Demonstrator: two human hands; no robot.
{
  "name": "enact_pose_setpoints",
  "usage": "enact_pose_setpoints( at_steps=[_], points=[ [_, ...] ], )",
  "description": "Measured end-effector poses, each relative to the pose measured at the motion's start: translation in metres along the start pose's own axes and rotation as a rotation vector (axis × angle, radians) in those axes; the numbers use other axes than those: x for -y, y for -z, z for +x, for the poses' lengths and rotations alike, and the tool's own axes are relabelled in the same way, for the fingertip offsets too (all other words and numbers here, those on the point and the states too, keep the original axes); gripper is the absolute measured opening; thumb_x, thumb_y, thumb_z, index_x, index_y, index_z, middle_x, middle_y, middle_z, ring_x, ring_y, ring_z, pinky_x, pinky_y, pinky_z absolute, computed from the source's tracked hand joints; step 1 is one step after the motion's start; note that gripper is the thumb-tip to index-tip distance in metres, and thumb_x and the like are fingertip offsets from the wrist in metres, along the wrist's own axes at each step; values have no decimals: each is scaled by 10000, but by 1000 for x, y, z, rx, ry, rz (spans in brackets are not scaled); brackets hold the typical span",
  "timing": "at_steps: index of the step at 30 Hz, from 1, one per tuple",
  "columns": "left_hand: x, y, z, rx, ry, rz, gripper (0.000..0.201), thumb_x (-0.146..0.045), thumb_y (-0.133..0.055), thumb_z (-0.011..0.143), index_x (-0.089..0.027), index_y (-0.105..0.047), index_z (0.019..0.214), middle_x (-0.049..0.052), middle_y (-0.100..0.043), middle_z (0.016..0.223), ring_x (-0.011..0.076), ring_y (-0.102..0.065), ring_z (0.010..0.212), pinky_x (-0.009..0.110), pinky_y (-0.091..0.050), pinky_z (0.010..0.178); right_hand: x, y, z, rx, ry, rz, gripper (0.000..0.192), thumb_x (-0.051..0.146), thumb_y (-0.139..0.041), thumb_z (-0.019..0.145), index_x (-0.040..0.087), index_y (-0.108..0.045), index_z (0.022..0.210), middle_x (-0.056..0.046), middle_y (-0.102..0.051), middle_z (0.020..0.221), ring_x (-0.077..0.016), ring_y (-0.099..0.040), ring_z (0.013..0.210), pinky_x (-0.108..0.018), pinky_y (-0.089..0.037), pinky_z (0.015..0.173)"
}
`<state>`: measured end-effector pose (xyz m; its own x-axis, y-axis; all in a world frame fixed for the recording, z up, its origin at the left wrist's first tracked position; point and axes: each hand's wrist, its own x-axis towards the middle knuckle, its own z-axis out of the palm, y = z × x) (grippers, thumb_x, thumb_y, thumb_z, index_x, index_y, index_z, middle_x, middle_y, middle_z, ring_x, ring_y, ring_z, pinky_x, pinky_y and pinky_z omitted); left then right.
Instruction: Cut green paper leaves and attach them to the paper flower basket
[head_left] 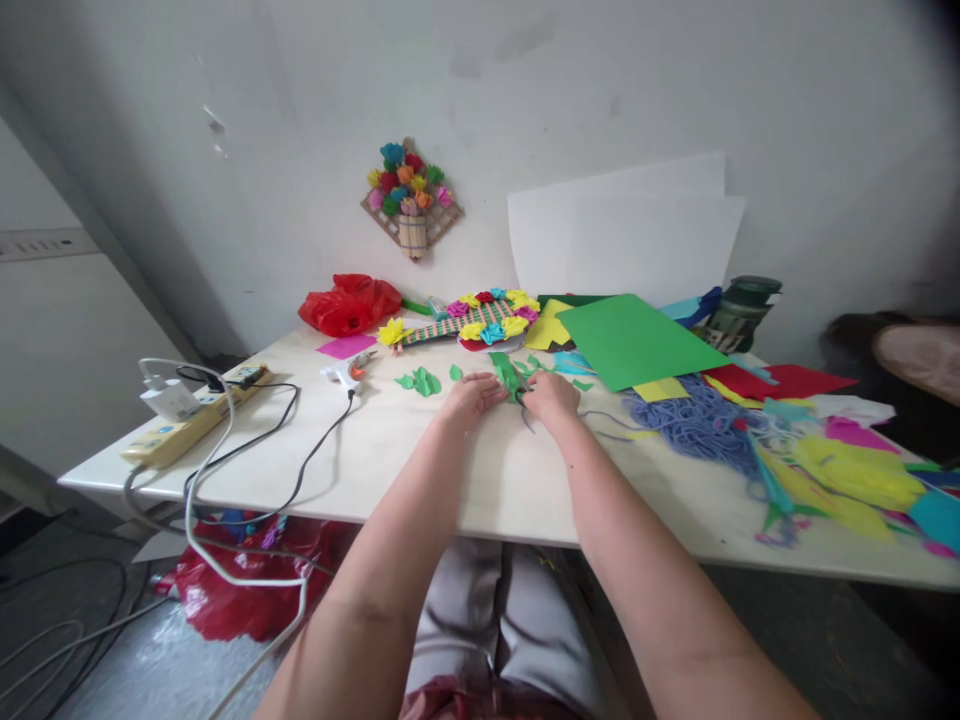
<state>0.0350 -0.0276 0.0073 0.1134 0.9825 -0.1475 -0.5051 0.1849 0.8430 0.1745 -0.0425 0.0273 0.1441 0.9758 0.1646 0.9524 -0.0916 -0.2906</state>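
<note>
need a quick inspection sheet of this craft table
surface: pale table, bare near the front edge
job's things: green paper piece between both hands; cut leaves to its left
clutter: green sheet, blue yarn, paper scraps, red bag, flower craft
grippers: left hand and right hand on the green paper piece
cables: power strip, glue gun with black cord
surroundings: wall craft, white sheets
</note>
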Motion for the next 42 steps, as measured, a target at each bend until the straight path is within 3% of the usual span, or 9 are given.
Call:
enact_pose_setpoints(
  at_steps=[10, 17, 20, 25, 29, 36, 42],
  points=[
    [0, 2, -1, 32, 1, 0, 189, -29, -620, 729, -131, -503, 836, 28, -589, 678, 137, -656, 662, 307, -558, 766, -5, -1, 4, 15, 27, 32, 408, 218, -578, 712, 236, -653, 1113, -82, -661, 1122, -247, -601, 1038, -323, -459, 812],
    [0, 3, 1, 61, 20, 27, 156, -41, -576, 761, -122, -495, 866, 64, -619, 706, 155, -667, 677, 296, -551, 756, -9, -6, 10, -3, 8, 292, 532, 191, -614, 661, 206, -592, 1192, -69, -671, 1098, -212, -627, 964, -277, -473, 757],
    [0, 3, 2, 88, 22, 31, 159, -55, -583, 762, -121, -490, 873, 81, -633, 730, 163, -671, 691, 297, -549, 748, -10, -9, 13, 11, -10, 326, 573, 287, -645, 672, 211, -567, 1234, -65, -689, 1027, -205, -645, 898, -273, -474, 713],
    [0, 3, 0, 125, 24, 63, 192, -60, -590, 758, -120, -487, 908, 89, -645, 770, 164, -674, 668, 299, -550, 733, -8, -10, 11, 89, -28, 245, 555, 493, -662, 652, 223, -639, 1136, -81, -696, 995, -225, -647, 908, -286, -467, 696],
    [0, 3, 0, 118, 42, 39, 183, -70, -591, 768, -111, -483, 910, 99, -637, 758, 185, -681, 706, 324, -555, 755, -7, -7, 7, 31, -40, 152, 434, 516, -628, 692, 256, -681, 1035, -76, -683, 1074, -246, -623, 981, -308, -457, 727],
    [2, 5, 2, 164, 62, 12, 177, -88, -599, 771, -108, -491, 909, 124, -649, 763, 222, -686, 768, 395, -542, 819, -8, -5, 5, -157, -52, 135, 394, 431, -580, 783, 286, -589, 1149, -58, -703, 993, -234, -634, 936, -315, -440, 724],
    [2, -1, -2, 285, 160, 34, 145, -179, -475, 871, -88, -552, 954, 140, -669, 803, 191, -679, 728, 348, -557, 769, -4, -18, 11, -129, 8, 204, 347, 333, -561, 782, 278, -585, 1123, -42, -695, 990, -225, -634, 907, -304, -443, 703]
  ],
)
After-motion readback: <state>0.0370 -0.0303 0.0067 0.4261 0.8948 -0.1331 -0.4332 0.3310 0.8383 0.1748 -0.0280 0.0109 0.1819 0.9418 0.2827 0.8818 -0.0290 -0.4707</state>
